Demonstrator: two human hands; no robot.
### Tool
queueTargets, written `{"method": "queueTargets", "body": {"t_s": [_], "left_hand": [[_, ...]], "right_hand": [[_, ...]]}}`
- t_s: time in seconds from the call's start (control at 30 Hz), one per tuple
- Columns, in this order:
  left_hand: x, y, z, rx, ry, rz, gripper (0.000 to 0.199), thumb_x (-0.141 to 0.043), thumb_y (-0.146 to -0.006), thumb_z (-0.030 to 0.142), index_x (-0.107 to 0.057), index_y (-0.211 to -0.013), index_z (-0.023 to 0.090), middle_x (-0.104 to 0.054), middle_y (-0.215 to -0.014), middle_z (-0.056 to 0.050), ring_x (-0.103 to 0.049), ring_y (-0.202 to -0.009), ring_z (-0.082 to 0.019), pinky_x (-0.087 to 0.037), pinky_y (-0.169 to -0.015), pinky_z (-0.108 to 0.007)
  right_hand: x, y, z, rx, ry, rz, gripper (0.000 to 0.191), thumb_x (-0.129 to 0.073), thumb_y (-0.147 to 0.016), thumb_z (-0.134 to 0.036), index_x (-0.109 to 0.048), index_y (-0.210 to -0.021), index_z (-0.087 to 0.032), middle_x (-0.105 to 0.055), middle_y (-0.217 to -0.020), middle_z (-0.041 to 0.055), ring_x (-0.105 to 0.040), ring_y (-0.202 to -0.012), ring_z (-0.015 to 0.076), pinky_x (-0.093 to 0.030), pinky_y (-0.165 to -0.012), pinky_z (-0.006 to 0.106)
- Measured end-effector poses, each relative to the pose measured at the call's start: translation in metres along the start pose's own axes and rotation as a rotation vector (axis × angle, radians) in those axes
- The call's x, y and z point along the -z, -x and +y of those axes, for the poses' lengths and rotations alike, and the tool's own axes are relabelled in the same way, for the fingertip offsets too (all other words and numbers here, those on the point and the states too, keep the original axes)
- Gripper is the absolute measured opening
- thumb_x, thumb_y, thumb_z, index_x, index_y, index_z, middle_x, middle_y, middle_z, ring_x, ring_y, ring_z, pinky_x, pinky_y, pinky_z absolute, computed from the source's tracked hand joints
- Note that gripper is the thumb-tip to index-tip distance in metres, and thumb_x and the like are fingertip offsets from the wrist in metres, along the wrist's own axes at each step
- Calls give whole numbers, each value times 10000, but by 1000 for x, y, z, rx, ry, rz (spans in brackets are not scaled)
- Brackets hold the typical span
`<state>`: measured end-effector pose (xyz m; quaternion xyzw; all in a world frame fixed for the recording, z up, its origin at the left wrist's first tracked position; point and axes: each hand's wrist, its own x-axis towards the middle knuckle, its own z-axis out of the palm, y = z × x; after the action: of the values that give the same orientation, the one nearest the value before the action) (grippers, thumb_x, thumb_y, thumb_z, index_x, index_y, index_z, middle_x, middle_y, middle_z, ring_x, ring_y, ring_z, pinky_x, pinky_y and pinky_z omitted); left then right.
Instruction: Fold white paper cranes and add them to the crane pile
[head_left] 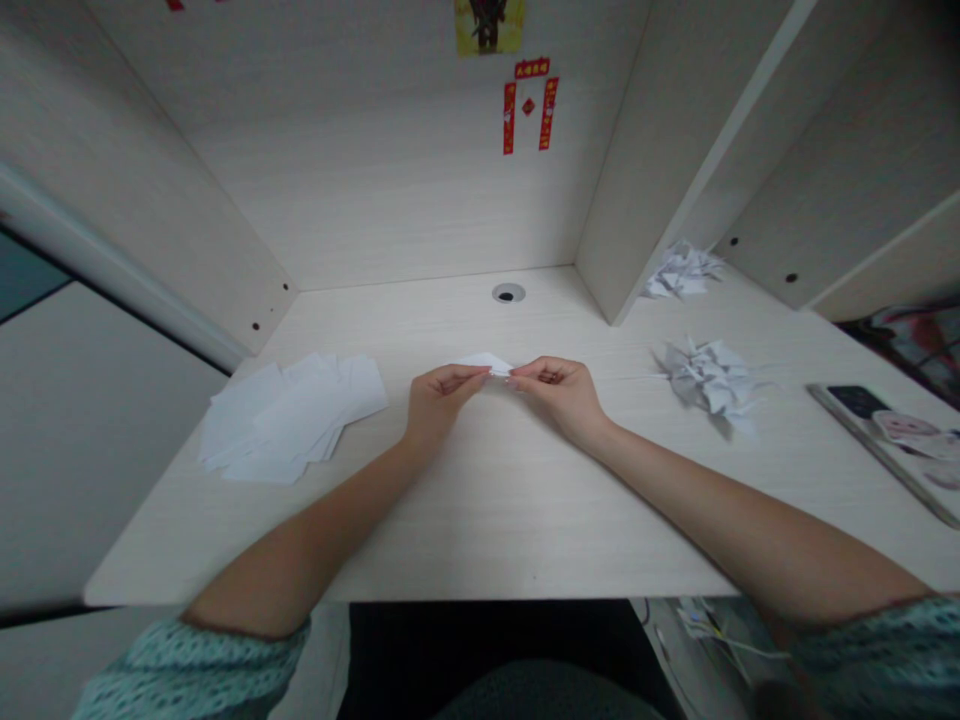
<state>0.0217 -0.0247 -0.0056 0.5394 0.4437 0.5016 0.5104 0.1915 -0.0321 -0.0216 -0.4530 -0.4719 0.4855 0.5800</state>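
Between my two hands is a small folded white paper [486,361], held above the middle of the desk [480,520]. My left hand [442,398] pinches its near edge with thumb and fingertips. From the other side, my right hand [562,393] grips the paper's right end between thumb and forefinger, its other fingers curled in. The two sets of fingertips are close together, and the finer folds are too small to make out.
A loose stack of white paper sheets [292,415] lies at the left. Folded paper pieces [712,378] are heaped at the right, with another heap [682,270] behind the upright divider [652,180]. A phone-like object [892,440] rests at the far right.
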Motion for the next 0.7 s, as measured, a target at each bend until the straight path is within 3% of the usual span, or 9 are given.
{"method": "queueTargets", "body": {"t_s": [0.23,0.5,0.7], "left_hand": [[0,1,3,0,-29,11,210,-759,-659,319,-742,-810,174,-744,-833,-47,-672,-777,-160,-513,-779,-285],[-1,1,1,-25,-17,18,209,-753,-667,314,-738,-823,175,-744,-878,-55,-682,-810,-177,-523,-811,-312],[-2,3,1,-70,-59,-13,189,-749,-671,321,-743,-794,177,-745,-866,-55,-684,-820,-192,-523,-828,-328]], "right_hand": [[5,-4,3,-18,28,13,179,-795,-575,-312,-716,-665,-178,-717,-669,27,-606,-593,127,-445,-598,259],[4,-5,2,121,98,-69,197,-754,-650,-353,-680,-692,-176,-700,-697,21,-603,-639,128,-448,-627,259],[1,-1,2,42,42,-89,190,-773,-620,-341,-742,-749,-205,-743,-763,34,-653,-693,156,-491,-685,293]]}}
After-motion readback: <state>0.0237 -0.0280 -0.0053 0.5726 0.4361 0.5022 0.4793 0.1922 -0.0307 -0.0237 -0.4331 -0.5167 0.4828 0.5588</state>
